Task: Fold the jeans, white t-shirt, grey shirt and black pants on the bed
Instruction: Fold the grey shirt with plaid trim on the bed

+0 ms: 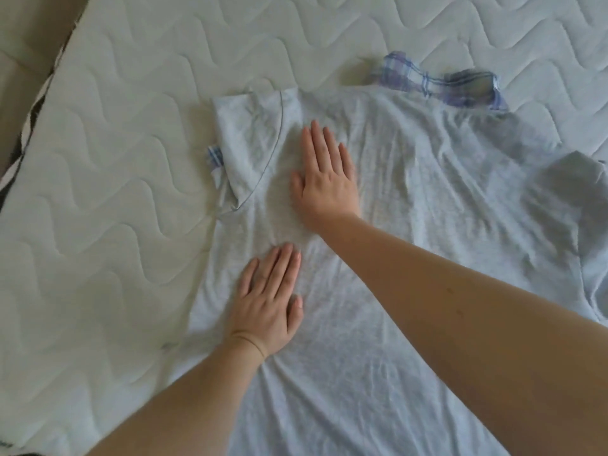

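Observation:
A light grey shirt (444, 199) with a blue plaid collar (441, 83) lies spread on the quilted mattress (115, 153), collar at the far side. Its left sleeve (246, 143) is folded in over the body; the right sleeve (575, 179) lies out at the right edge. My right hand (325, 179) presses flat on the shirt near the folded sleeve, fingers straight. My left hand (269, 301) rests flat on the shirt's left side, nearer to me. Jeans, white t-shirt and black pants are out of view.
The mattress edge runs diagonally at the far left, with beige floor (29, 37) beyond it. A dark patterned fabric (19, 149) shows along that edge. Bare mattress surface lies left of and beyond the shirt.

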`<state>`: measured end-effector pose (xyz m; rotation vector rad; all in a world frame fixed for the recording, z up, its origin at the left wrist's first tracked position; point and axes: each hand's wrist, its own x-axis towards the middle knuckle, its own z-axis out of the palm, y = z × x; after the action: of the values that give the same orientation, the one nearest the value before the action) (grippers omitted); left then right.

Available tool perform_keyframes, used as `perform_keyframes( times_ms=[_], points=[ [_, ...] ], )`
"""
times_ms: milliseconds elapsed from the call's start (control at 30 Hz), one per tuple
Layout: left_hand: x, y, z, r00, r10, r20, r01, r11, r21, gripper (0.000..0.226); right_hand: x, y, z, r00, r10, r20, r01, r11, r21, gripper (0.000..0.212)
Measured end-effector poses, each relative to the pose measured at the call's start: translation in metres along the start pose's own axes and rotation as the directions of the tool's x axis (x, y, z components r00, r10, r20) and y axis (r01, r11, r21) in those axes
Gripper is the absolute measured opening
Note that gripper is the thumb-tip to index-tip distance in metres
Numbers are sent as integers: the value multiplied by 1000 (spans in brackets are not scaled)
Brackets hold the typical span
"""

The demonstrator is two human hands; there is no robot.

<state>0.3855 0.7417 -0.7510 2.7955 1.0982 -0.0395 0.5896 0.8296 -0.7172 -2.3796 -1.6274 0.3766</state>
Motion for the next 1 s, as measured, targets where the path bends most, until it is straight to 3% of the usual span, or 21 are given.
perform_keyframes(
  times_ms=[233, 533, 667, 733, 800, 867, 933, 1000],
  points=[
    [2, 0, -1, 1000, 2, 14, -2, 1000, -14, 67, 38, 1, 14, 996, 85, -21, -86, 994, -62, 67],
    [4, 4, -16, 994, 0, 110, 10, 996, -89, 69, 38, 3, 21, 996, 75, -40, -79, 991, -104, 67],
    [9, -9, -44, 984, 112, 139, -63, 946, -317, 60, 38, 6, 22, 996, 72, -51, -77, 993, -91, 64],
    [24, -35, -58, 984, 174, 47, -131, 869, -477, 44, 37, 5, 23, 996, 60, -68, -67, 992, -107, 63],
    [48, -64, -75, 990, 97, -103, -136, 852, -505, 32, 38, 5, 23, 996, 53, -73, -62, 991, -122, 62],
    [82, -92, -90, 983, -45, -176, -47, 873, -486, 32, 37, 5, 23, 996, 59, -70, -67, 990, -127, 61],
    [122, -112, -100, 961, -234, -146, 137, 863, -486, 36, 36, 5, 23, 995, 62, -75, -71, 990, -126, 60],
    [159, -126, -103, 916, -401, -26, 340, 806, -485, 42, 37, 6, 23, 995, 59, -85, -69, 990, -120, 61]
  ],
)
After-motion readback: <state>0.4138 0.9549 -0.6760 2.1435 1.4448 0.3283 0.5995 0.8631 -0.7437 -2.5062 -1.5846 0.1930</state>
